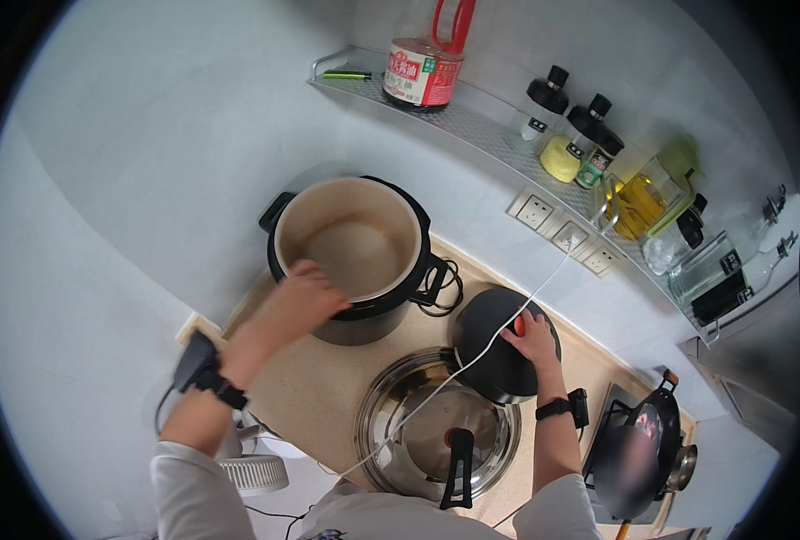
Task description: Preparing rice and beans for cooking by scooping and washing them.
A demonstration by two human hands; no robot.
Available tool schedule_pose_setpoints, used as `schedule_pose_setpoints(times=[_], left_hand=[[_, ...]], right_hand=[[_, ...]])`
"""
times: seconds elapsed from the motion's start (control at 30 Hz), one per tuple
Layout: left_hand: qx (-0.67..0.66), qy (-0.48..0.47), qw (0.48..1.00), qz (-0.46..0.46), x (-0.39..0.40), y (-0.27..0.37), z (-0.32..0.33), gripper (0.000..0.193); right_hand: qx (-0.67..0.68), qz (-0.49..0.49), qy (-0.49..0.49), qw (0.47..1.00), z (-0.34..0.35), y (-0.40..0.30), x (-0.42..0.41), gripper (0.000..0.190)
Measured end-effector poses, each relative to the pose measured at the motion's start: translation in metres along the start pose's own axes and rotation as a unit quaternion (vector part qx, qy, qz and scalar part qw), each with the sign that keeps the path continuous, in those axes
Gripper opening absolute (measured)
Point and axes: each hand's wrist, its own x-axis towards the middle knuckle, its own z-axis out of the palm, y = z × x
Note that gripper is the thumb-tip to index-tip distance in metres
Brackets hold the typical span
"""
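My left hand (pixel 305 307), blurred, is at the near left rim of an uncovered electric pressure cooker (pixel 363 320) with black side handles. Its fingers are over the pale inner pot (pixel 366 250), which has a brownish stain inside. I cannot tell whether they touch the pot or hold anything. My right hand (pixel 533 339) grips the orange knob (pixel 521 327) of a dark round lid (pixel 484 324) near the wall. Directly before me is a steel pan with a glass lid (pixel 434 412) and an upright black handle (pixel 461 466).
A white cable (pixel 434 391) runs from the wall sockets (pixel 569 235) across both lids. Behind the cooker's right handle lies a coiled black cord (pixel 450 290). Seasoning jars (pixel 562 158) and a soy sauce bottle (pixel 423 71) stand on the wall shelf. A wok (pixel 636 445) sits on the stove.
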Motion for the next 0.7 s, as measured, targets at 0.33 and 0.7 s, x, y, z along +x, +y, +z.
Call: schedule_pose_setpoints(times=[0.33,0.7], left_hand=[[0.043,0.158,0.961,-0.223,-0.059,-0.066,-0.035,0.041],[-0.206,0.301,0.888,-0.279,-0.087,-0.033,-0.020,0.037]], right_hand=[[0.109,0.061,0.069,0.990,-0.004,0.040,-0.044,0.057],[0.332,0.101,0.202,0.916,-0.125,0.033,-0.238,0.034]])
